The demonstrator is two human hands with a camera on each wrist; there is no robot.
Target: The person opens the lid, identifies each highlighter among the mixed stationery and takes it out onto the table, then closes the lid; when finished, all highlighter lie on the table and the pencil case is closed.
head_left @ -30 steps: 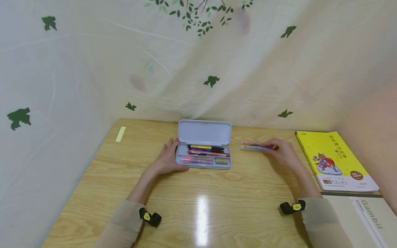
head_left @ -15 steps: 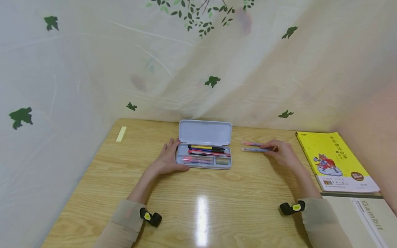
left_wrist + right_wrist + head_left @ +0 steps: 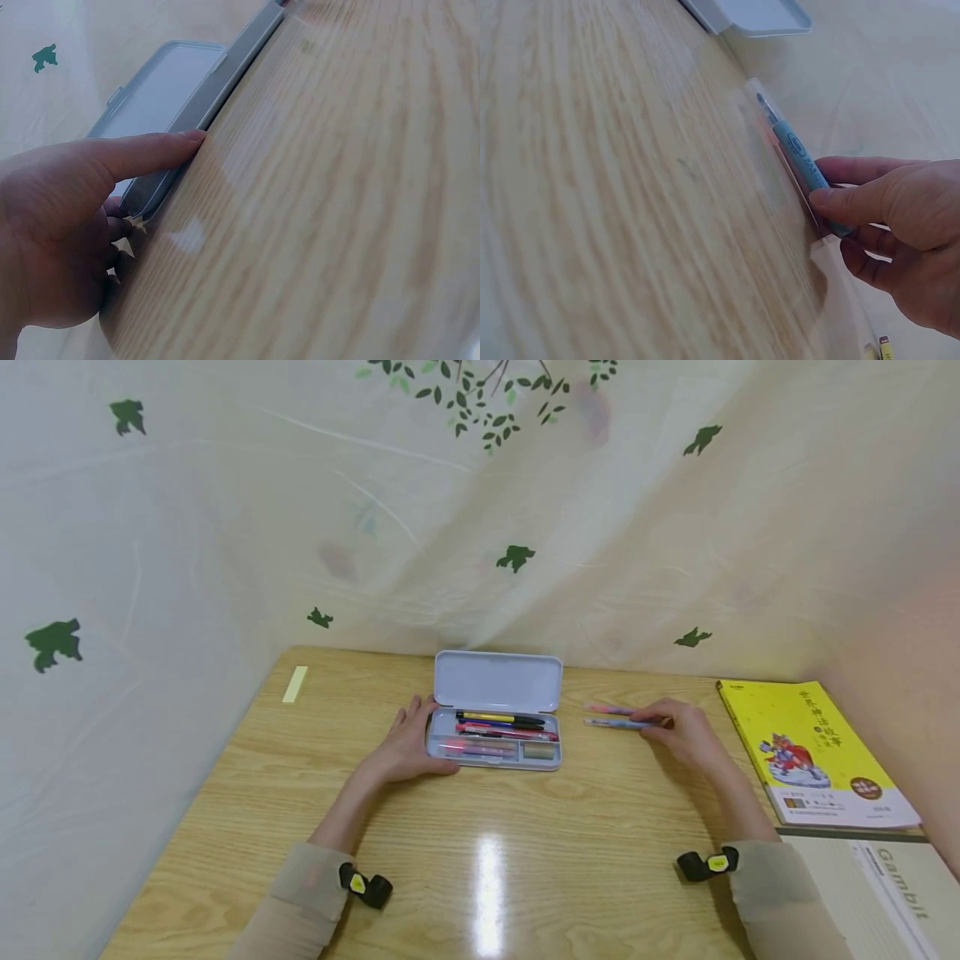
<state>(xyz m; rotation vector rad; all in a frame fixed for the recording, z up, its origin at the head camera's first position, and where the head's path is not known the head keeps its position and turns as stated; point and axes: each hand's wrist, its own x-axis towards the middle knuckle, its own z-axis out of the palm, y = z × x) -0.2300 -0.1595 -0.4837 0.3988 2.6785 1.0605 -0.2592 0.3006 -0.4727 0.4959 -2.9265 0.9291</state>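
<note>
An open light-blue pencil case point(image 3: 450, 723) stands near the back of the table, its lid point(image 3: 498, 682) raised. Several pens point(image 3: 498, 718) and a greyish eraser point(image 3: 537, 750) lie inside. My left hand point(image 3: 407, 748) grips the case's left end, thumb along the front side and fingers round the end, as the left wrist view also shows. To the right of the case, my right hand point(image 3: 681, 731) pinches a blue marker point(image 3: 801, 154) with a clear cap between thumb and fingers. A pink marker point(image 3: 609, 708) lies just behind it, partly hidden by the fingers; whether they hold it I cannot tell.
A yellow book point(image 3: 810, 752) lies at the right, above a pale notebook point(image 3: 847, 877) marked "Gambit". A pale yellow strip point(image 3: 295, 684) is at the table's back left. A patterned curtain point(image 3: 420, 568) hangs behind the table point(image 3: 405, 868).
The blue marker's tip has swung slightly toward the table's front, widening the gap to the pink marker. My left hand keeps its place on the pencil case.
</note>
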